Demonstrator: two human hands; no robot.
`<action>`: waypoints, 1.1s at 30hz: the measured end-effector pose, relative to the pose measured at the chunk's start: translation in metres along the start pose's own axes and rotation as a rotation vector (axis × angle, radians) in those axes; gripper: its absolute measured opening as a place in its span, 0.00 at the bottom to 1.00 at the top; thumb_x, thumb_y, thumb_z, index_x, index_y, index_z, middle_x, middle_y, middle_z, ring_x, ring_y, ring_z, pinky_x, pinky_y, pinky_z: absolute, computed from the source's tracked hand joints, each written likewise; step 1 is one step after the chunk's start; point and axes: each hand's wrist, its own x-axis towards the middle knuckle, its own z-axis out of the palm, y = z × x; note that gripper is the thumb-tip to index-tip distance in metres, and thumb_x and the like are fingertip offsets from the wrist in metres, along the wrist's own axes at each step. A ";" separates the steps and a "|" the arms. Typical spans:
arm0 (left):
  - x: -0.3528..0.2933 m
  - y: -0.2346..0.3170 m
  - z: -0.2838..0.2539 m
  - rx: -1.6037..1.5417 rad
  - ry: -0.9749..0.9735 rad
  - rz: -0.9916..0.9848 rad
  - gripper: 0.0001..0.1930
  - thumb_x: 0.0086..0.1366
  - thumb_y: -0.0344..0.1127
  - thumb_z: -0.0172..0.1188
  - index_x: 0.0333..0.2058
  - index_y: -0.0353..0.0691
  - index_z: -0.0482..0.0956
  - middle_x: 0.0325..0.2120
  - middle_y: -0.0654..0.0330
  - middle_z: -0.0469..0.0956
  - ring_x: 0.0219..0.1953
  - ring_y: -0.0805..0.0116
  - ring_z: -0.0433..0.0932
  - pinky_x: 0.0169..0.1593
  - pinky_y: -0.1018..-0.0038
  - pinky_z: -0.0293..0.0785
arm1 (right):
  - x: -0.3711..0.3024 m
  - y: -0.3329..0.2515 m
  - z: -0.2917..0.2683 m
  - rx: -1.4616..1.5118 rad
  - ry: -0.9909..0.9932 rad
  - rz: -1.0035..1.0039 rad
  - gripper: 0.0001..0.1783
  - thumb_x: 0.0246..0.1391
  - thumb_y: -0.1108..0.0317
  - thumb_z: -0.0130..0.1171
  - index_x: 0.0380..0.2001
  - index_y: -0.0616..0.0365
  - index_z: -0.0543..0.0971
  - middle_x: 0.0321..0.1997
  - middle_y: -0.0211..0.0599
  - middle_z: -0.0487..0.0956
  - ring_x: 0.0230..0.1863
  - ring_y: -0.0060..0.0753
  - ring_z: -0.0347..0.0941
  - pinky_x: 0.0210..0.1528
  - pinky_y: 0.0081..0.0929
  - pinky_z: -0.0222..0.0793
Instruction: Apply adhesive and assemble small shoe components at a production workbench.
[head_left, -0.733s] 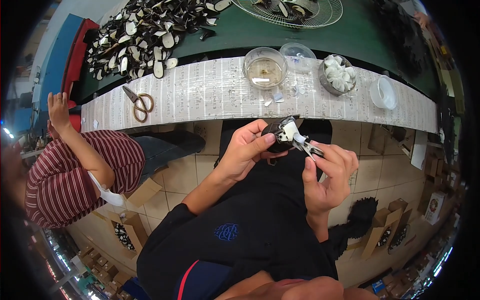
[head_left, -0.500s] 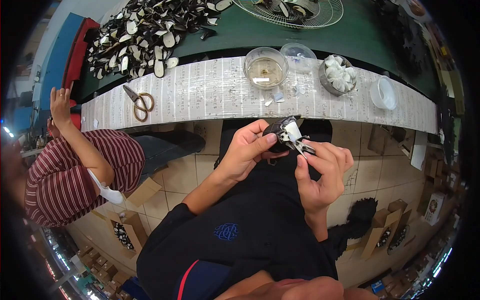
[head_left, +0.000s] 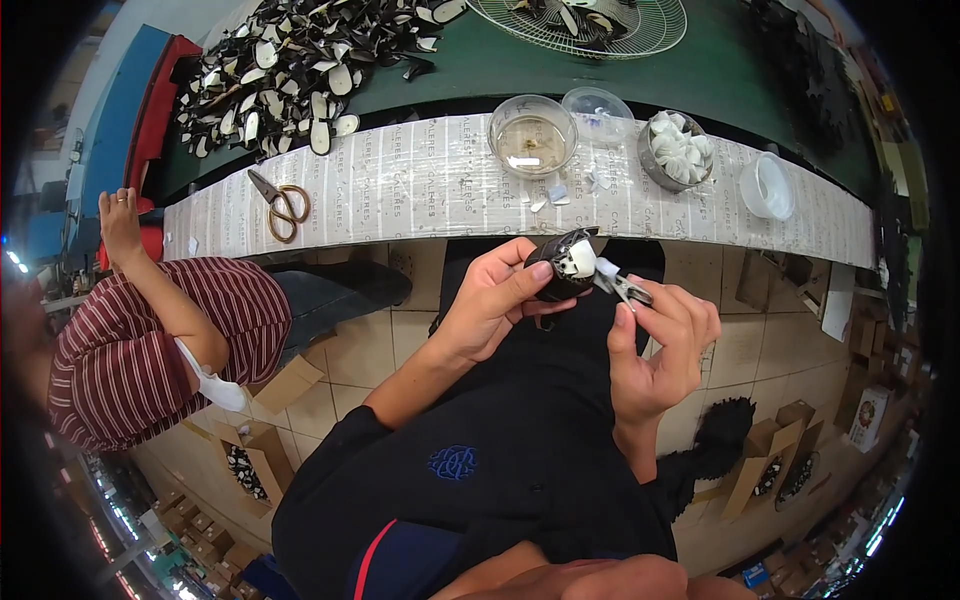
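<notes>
Holding blk pc point(head_left: 566, 287), L fingers point(head_left: 508, 254).

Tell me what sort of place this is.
Probably a workshop or factory floor, perhaps for footwear: a large heap of black-and-white pieces lies on a green work surface, with scissors nearby and open cardboard boxes on the floor.

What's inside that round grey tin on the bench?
The tin holds a pile of white pieces, reaching about its rim. Whatever lies beneath them is covered and cannot be seen.
</notes>
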 end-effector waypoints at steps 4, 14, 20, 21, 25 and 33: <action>-0.001 -0.002 -0.002 0.020 0.001 0.020 0.12 0.67 0.37 0.55 0.42 0.34 0.70 0.42 0.50 0.78 0.47 0.60 0.79 0.49 0.66 0.80 | 0.000 -0.002 0.002 0.036 -0.060 -0.023 0.10 0.45 0.72 0.67 0.32 0.55 0.76 0.38 0.33 0.82 0.39 0.32 0.76 0.50 0.33 0.56; 0.003 0.002 0.003 -0.020 0.008 -0.013 0.08 0.69 0.34 0.53 0.35 0.35 0.70 0.41 0.51 0.78 0.46 0.59 0.80 0.48 0.69 0.80 | 0.002 0.004 -0.001 0.017 0.044 0.029 0.11 0.45 0.75 0.67 0.32 0.57 0.76 0.38 0.35 0.82 0.38 0.35 0.75 0.48 0.34 0.58; 0.004 0.002 0.003 -0.017 0.015 -0.028 0.08 0.69 0.34 0.53 0.35 0.36 0.70 0.40 0.52 0.78 0.46 0.59 0.80 0.48 0.69 0.80 | 0.003 0.006 0.003 -0.057 -0.005 0.019 0.11 0.44 0.75 0.67 0.32 0.57 0.75 0.37 0.35 0.82 0.38 0.34 0.75 0.49 0.33 0.58; 0.004 0.002 0.002 -0.017 0.014 -0.031 0.08 0.69 0.34 0.53 0.35 0.36 0.70 0.40 0.52 0.78 0.46 0.59 0.80 0.48 0.69 0.80 | 0.004 0.006 0.001 -0.096 0.005 0.028 0.11 0.44 0.75 0.67 0.31 0.57 0.75 0.38 0.35 0.82 0.38 0.35 0.75 0.49 0.33 0.57; 0.004 0.003 0.002 -0.017 0.010 -0.037 0.08 0.69 0.35 0.53 0.35 0.36 0.70 0.40 0.52 0.78 0.45 0.59 0.80 0.48 0.69 0.80 | 0.005 0.010 -0.002 -0.061 0.051 0.064 0.11 0.44 0.75 0.67 0.31 0.58 0.75 0.38 0.36 0.82 0.37 0.36 0.75 0.49 0.33 0.57; 0.005 0.003 0.000 -0.023 0.025 -0.055 0.09 0.69 0.37 0.53 0.36 0.35 0.71 0.41 0.52 0.78 0.45 0.60 0.80 0.48 0.69 0.80 | 0.007 0.010 0.001 -0.109 0.041 0.196 0.09 0.44 0.78 0.65 0.30 0.59 0.76 0.37 0.36 0.82 0.39 0.37 0.74 0.51 0.33 0.60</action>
